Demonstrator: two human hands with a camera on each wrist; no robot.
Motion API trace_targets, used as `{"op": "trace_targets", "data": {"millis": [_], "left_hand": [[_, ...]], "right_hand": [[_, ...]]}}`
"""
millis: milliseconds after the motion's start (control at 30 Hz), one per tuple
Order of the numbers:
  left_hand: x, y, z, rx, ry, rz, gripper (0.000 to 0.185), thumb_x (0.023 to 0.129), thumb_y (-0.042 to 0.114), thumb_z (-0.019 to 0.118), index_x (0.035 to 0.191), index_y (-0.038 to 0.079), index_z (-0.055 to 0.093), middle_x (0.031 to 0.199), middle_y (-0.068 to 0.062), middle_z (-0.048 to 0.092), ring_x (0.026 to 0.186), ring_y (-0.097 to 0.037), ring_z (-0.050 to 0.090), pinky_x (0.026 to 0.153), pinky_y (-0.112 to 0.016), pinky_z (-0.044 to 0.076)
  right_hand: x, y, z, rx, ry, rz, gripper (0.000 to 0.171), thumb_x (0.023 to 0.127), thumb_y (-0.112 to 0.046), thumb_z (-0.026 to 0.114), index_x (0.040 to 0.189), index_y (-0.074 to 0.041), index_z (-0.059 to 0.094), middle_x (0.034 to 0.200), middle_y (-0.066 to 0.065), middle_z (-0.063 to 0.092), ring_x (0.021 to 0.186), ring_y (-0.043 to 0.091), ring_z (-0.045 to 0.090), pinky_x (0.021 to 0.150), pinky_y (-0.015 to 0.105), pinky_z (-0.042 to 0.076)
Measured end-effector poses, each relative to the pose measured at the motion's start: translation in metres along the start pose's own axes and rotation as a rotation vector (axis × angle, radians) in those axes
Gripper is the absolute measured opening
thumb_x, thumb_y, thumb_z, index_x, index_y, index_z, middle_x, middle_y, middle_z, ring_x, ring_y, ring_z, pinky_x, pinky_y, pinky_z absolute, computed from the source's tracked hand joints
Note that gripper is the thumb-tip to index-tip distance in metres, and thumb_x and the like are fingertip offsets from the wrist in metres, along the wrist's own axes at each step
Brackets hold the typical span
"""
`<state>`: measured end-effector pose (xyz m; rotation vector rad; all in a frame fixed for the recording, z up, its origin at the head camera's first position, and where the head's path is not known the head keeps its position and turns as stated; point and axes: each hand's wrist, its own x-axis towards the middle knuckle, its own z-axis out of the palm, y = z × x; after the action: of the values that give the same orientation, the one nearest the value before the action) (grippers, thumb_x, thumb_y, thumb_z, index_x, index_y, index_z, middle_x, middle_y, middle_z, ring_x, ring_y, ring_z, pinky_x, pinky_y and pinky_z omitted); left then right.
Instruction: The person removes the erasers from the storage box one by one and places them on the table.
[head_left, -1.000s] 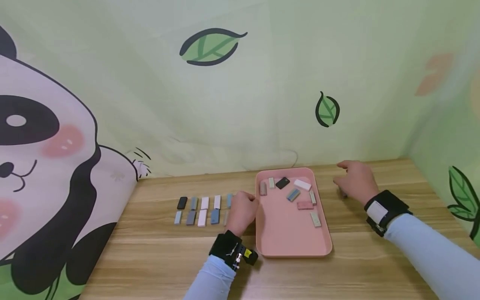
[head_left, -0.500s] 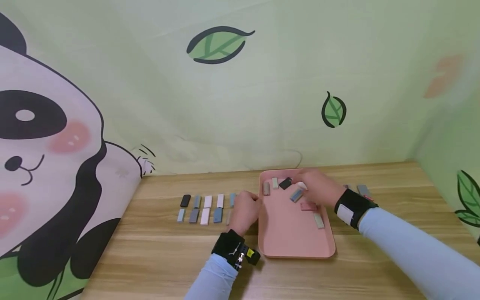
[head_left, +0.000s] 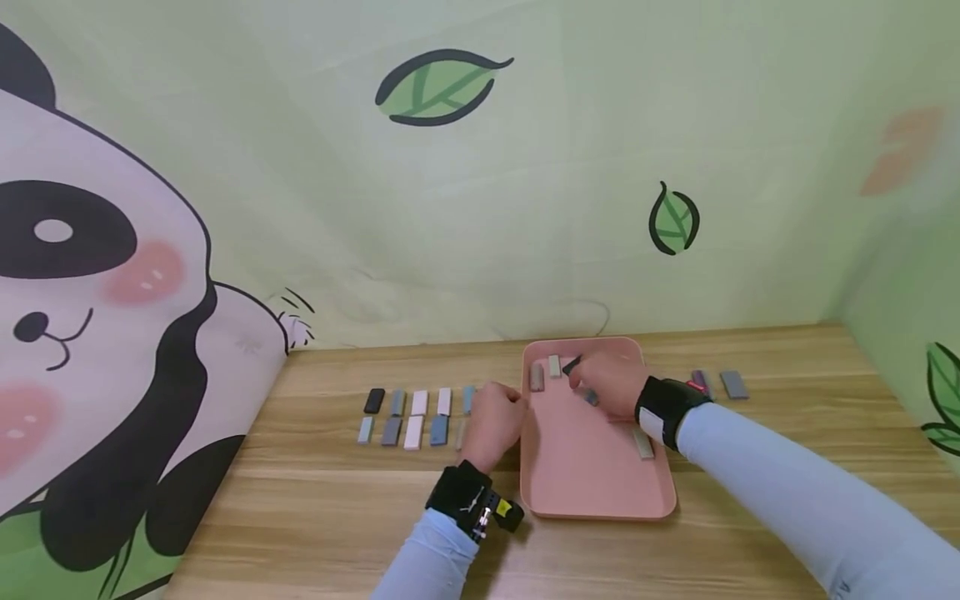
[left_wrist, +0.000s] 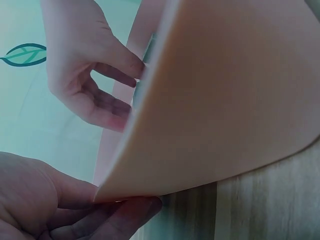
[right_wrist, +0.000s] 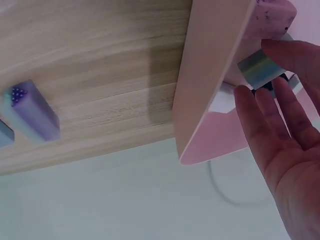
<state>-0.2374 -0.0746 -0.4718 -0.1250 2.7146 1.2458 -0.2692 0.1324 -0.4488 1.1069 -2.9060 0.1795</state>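
A pink tray (head_left: pixel 585 467) lies on the wooden table with several small blocks at its far end. My left hand (head_left: pixel 491 421) grips the tray's left rim; its fingers (left_wrist: pixel 75 212) curl under the tray's edge (left_wrist: pixel 210 125). My right hand (head_left: pixel 609 387) reaches into the tray's far part. There, thumb and fingertips (right_wrist: pixel 250 97) pinch a blue-grey block (right_wrist: pixel 259 70) beside a pink block (right_wrist: pixel 272 17). A black block (head_left: pixel 572 363), a pale block (head_left: pixel 554 365) and a grey-brown block (head_left: pixel 537 377) lie just left of that hand.
Two rows of small blocks (head_left: pixel 412 417) lie on the table left of the tray. A purple block (head_left: pixel 701 383) and a grey block (head_left: pixel 734 384) lie to its right. A pale green block (head_left: pixel 642 443) sits by the tray's right wall. Illustrated walls close the back and sides.
My right hand has come from the table right of the tray leftward into the tray's far part, onto the blocks. The left hand has stayed on the rim.
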Motion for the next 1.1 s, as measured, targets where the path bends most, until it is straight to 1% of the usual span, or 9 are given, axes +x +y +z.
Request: {"op": "trace_targets", "data": {"millis": [167,267,433,567,667,800,933,1033,1100], "left_hand": [[0.001,0.001,0.001,-0.001,-0.006,0.016,0.027,0.091,0.021,0.055,0.074,0.007,0.070,0.051,0.002,0.042,0.044,-0.014,0.045,0.039,-0.025,0.032],[0.001,0.002,0.001,-0.006,-0.008,0.016,0.026,0.091,0.021,0.055,0.075,0.008,0.071,0.050,0.002,0.042,0.044,-0.014,0.045,0.039,-0.025,0.032],[0.002,0.003,0.001,0.000,-0.007,0.011,0.026,0.091,0.021,0.055,0.074,0.008,0.071,0.050,0.002,0.041,0.044,-0.014,0.044,0.038,-0.025,0.031],[0.001,0.004,0.001,0.000,-0.005,0.016,0.027,0.091,0.021,0.055,0.073,0.008,0.070,0.050,0.002,0.041,0.044,-0.014,0.044,0.038,-0.025,0.031],[0.000,0.004,0.001,-0.003,-0.007,0.011,0.028,0.091,0.021,0.054,0.073,0.008,0.070,0.050,0.001,0.040,0.044,-0.014,0.044,0.038,-0.025,0.031],[0.000,0.003,0.001,-0.006,-0.005,0.011,0.027,0.092,0.021,0.054,0.074,0.007,0.071,0.050,0.002,0.041,0.044,-0.014,0.045,0.038,-0.025,0.031],[0.000,0.001,0.001,-0.008,0.008,0.020,0.026,0.092,0.020,0.055,0.076,0.007,0.071,0.051,0.001,0.043,0.044,-0.014,0.046,0.039,-0.025,0.032],[0.000,0.000,0.001,-0.011,0.014,0.019,0.026,0.092,0.020,0.055,0.078,0.007,0.072,0.052,0.001,0.046,0.045,-0.014,0.048,0.039,-0.025,0.034],[0.000,0.000,0.001,-0.005,0.017,0.023,0.026,0.091,0.020,0.055,0.078,0.006,0.072,0.052,0.001,0.047,0.045,-0.014,0.049,0.039,-0.025,0.035]], "right_hand": [[-0.001,-0.004,-0.005,0.058,-0.007,0.013,0.032,0.065,0.013,0.064,0.083,-0.012,0.072,0.085,0.000,0.069,0.072,0.013,0.054,0.066,0.027,0.043],[-0.001,-0.005,-0.007,0.079,-0.024,0.057,0.031,0.065,0.012,0.068,0.084,-0.012,0.071,0.087,-0.001,0.068,0.073,0.012,0.054,0.067,0.026,0.044],[-0.001,-0.004,-0.008,0.117,-0.035,0.113,0.024,0.068,0.008,0.070,0.082,-0.012,0.070,0.086,0.000,0.068,0.074,0.014,0.055,0.068,0.027,0.047],[-0.001,-0.002,-0.004,0.148,-0.014,0.119,0.020,0.071,0.009,0.067,0.076,-0.010,0.069,0.079,0.001,0.065,0.070,0.014,0.052,0.065,0.026,0.044],[-0.001,0.000,-0.001,0.164,-0.013,0.104,0.022,0.071,0.011,0.063,0.075,-0.011,0.067,0.076,0.001,0.063,0.068,0.013,0.049,0.064,0.026,0.042],[0.000,0.001,0.000,0.194,-0.037,0.104,0.023,0.073,0.009,0.063,0.081,-0.012,0.069,0.081,-0.001,0.065,0.073,0.013,0.051,0.070,0.028,0.045],[0.000,-0.001,-0.010,0.164,-0.037,0.130,0.024,0.072,0.000,0.068,0.091,-0.015,0.072,0.091,-0.004,0.068,0.083,0.012,0.058,0.078,0.031,0.050],[-0.004,0.001,-0.023,0.236,-0.055,0.178,0.026,0.074,-0.003,0.066,0.096,-0.016,0.070,0.095,-0.003,0.067,0.085,0.013,0.058,0.076,0.030,0.049],[-0.008,0.007,-0.030,0.343,-0.076,0.212,0.024,0.078,-0.003,0.064,0.099,-0.014,0.069,0.095,0.001,0.065,0.084,0.017,0.055,0.075,0.030,0.047]]}}
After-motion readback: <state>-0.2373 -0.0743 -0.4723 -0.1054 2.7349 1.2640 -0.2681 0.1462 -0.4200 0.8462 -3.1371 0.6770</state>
